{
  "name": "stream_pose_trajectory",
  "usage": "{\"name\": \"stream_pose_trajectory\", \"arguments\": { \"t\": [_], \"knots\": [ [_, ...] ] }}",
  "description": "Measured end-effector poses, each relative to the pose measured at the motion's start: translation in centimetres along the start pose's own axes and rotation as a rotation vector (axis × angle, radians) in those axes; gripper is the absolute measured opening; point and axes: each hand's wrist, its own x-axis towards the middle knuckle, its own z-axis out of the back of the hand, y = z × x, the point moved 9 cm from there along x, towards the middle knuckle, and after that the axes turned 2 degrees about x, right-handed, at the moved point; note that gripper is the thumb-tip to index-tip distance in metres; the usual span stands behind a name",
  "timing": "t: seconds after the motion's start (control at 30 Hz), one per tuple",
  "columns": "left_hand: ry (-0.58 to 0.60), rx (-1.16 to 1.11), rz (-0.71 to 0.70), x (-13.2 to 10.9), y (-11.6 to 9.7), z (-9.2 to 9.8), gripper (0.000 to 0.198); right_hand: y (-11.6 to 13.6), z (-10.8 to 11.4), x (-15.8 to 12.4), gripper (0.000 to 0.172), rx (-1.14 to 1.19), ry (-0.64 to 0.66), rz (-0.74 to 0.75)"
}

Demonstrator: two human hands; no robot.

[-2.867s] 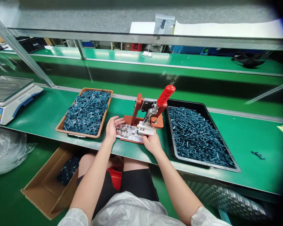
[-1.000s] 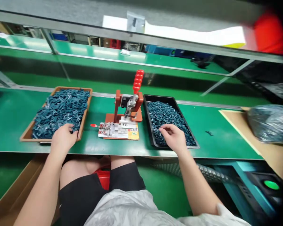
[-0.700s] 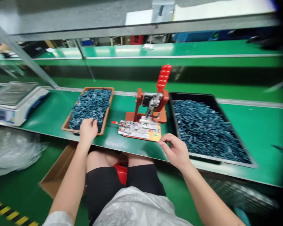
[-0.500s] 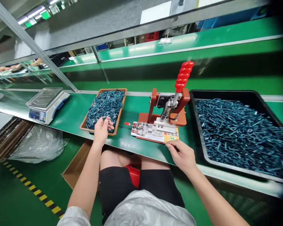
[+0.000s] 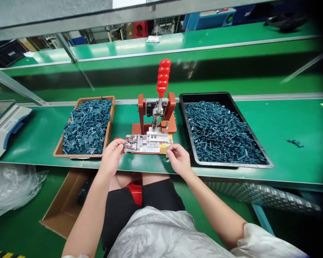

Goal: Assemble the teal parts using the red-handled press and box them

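In front of me stands a hand press (image 5: 155,118) with an upright red ribbed handle (image 5: 163,77) and a reddish-brown frame. A metal slide fixture (image 5: 144,143) lies along its base. My left hand (image 5: 111,157) is at the fixture's left end, its thumb and fingers pinched together beside the small red lever tip (image 5: 117,138). What sits in that pinch is hidden. My right hand (image 5: 179,159) is at the fixture's right end by a yellow label (image 5: 164,147), fingers curled and thumb against forefinger. Anything between them is too small to name.
Left of the press, a brown tray (image 5: 111,129) holds small dark teal pieces. A black tray (image 5: 190,139) on the right is full of longer teal parts. A few loose teal parts (image 5: 295,143) lie farther right. A scale (image 5: 8,129) stands at far left; a cardboard box (image 5: 61,200) is below.
My left hand has moved right, from over the brown tray with a small dark piece to the fixture's left end. My right hand stays by the right end. The view has turned right.
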Motion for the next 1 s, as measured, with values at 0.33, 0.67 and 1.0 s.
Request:
{"name": "stream_pose_trajectory", "arguments": {
  "t": [0.33,0.67,1.0],
  "knots": [
    [0.199,0.877,-0.359,3.4,-0.4,-7.5,0.016,0.4,0.1,0.0,0.026,0.002,0.006,0.053],
    [0.328,1.15,-0.468,2.4,0.9,-12.1,0.024,-1.0,0.1,0.0,0.021,-0.016,-0.07,-0.039],
    [0.356,1.165,-0.4,3.3,1.0,-12.3,0.014,-0.8,-0.1,2.2,0.025,-0.082,0.0,-0.072]
  ]
}}
